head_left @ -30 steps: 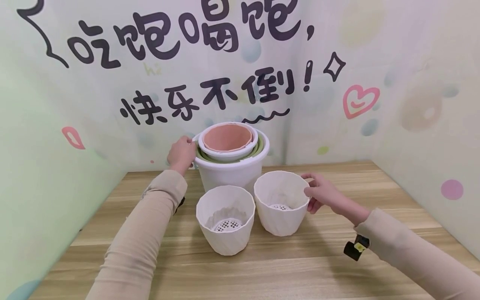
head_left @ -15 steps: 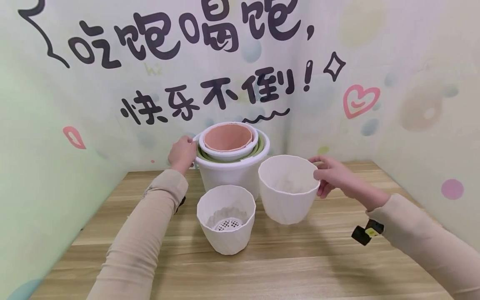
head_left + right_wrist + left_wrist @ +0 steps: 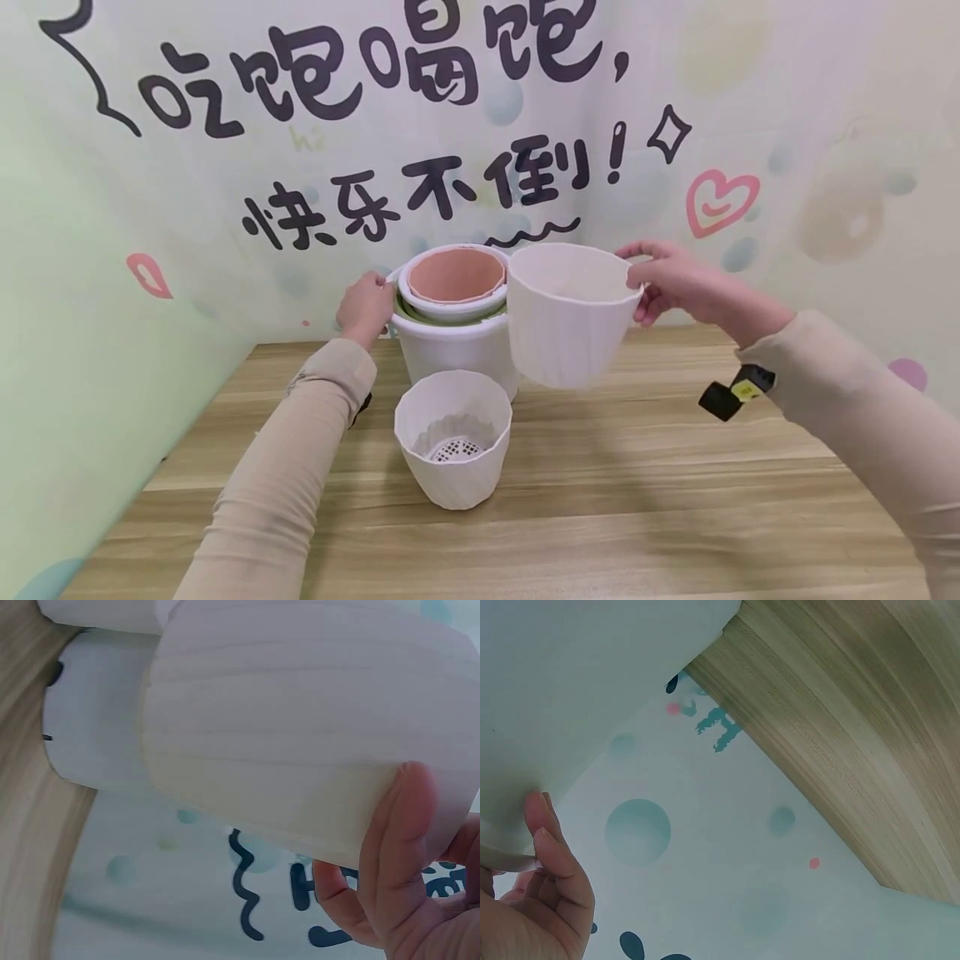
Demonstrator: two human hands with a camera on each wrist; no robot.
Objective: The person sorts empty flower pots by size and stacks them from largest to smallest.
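A white faceted flower pot [image 3: 570, 329] hangs above the table, its rim pinched at the right side by my right hand [image 3: 678, 283]. In the right wrist view the fingers [image 3: 409, 832] lie along the outside of this pot [image 3: 300, 735]. My left hand [image 3: 365, 308] grips the left rim of a large white pot [image 3: 457, 354] at the back. Nested inside it are a green pot [image 3: 412, 315], a smaller white pot [image 3: 448, 313] and a terracotta-pink pot [image 3: 457, 275] innermost. In the left wrist view, the left hand [image 3: 551, 892] curls round the rim.
Another white faceted pot [image 3: 453, 442] with a perforated bottom stands upright on the wooden table [image 3: 637, 517], in front of the stack. A printed wall cloth [image 3: 630, 208] rises right behind the table's back edge.
My right hand has lifted the white faceted flower pot off the table, up to about the height of the stack's rims. The left hand and the nested pots stay in place.
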